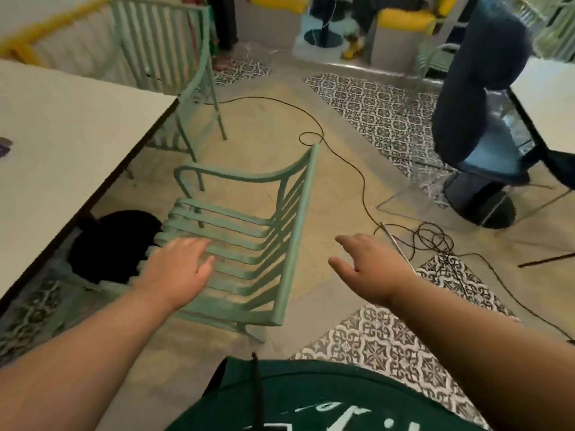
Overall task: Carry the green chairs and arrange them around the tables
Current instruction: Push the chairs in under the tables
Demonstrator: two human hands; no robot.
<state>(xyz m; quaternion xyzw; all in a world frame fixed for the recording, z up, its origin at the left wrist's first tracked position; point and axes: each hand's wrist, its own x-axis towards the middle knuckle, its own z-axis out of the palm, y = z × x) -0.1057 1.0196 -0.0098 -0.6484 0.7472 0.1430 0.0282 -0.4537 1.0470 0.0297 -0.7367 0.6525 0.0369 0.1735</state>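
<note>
Barely readable writing: we see pale letters on our dark green shirt [311,396] at the bottom edge, cut off by the frame. We cannot make out a word.
Left hand: our left hand [179,264] is spread flat, fingers straight, over the front slats of the near seat. Whether it touches them we cannot tell.
Right hand: our right hand [370,265] is open and relaxed, palm down, holding nothing. It hovers over the floor just right of the chair's back rail.
Near green chair: the near green chair [295,231] stands upright on the floor beside the long edge of the left table, with its seat turned toward that edge.
Far green chair: the far green chair [165,48] stands at the far corner of the same table, its slatted back upright.
Left table: the left table [62,126] has a white top and a dark rim, with a black round shape [115,241] on the floor under its edge.
Right table: the right table [547,101] is also white, and only a corner shows. A dark blue shape [479,88] — blurred — stands in front of it.
Floor: the floor [264,119] is beige and worn, with patches of grey-and-white patterned tiles [373,110].
Cable: a thin black cable [357,169] snakes across the floor behind the chairs and ends in a tangle at the right.
Room: yellow cushions [404,18] sit on low seating along the back.
</note>
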